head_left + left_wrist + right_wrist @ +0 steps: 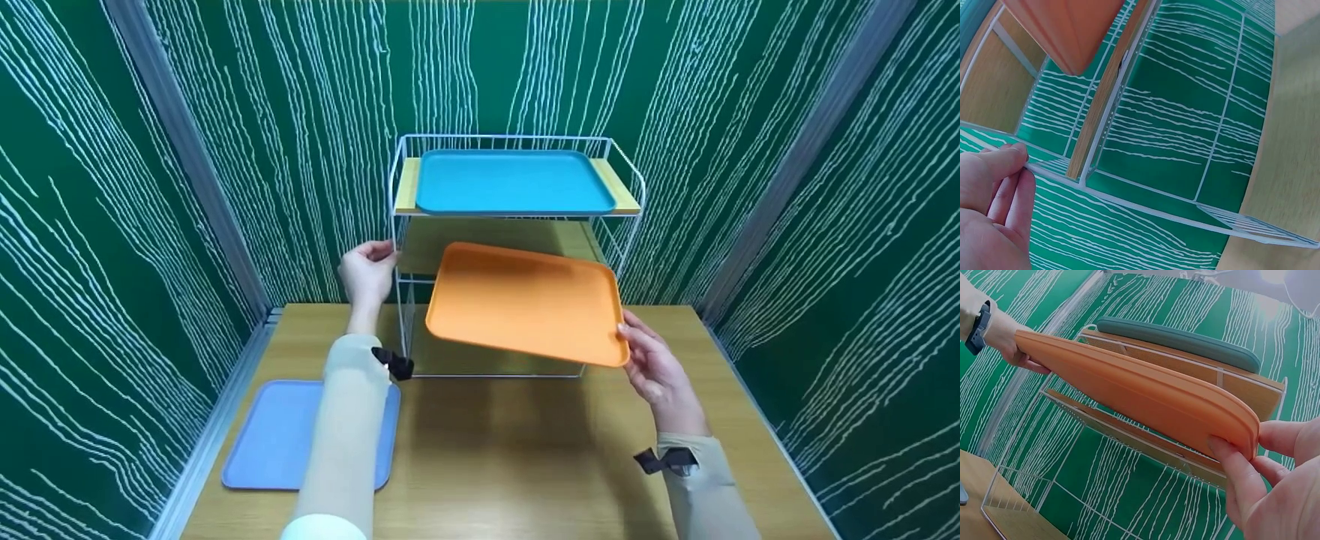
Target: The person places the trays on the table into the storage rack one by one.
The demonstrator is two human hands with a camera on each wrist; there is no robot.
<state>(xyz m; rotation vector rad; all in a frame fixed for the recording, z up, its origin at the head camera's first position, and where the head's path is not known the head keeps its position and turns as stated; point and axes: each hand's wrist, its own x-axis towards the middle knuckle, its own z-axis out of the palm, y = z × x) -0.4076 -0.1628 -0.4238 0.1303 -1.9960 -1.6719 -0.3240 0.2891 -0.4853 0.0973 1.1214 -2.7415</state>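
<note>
An orange tray (529,304) is held up in front of the rack, tilted with its right end lower. My right hand (660,367) pinches its right end near the front corner; in the right wrist view the fingers (1238,472) wrap under the tray's edge. At the rack's left side, my left hand (369,274) pinches the thin white front post of the wire rack (1145,209) between thumb and fingers. A teal-blue tray (516,181) lies flat on the rack's top wooden shelf. Behind the orange tray, the middle shelf (427,240) is partly hidden.
A periwinkle-blue tray (262,439) lies on the wooden table (510,480) at the front left, partly covered by my left forearm. Green walls (480,67) with white wavy lines close in the back and both sides. The rack stands at the table's back.
</note>
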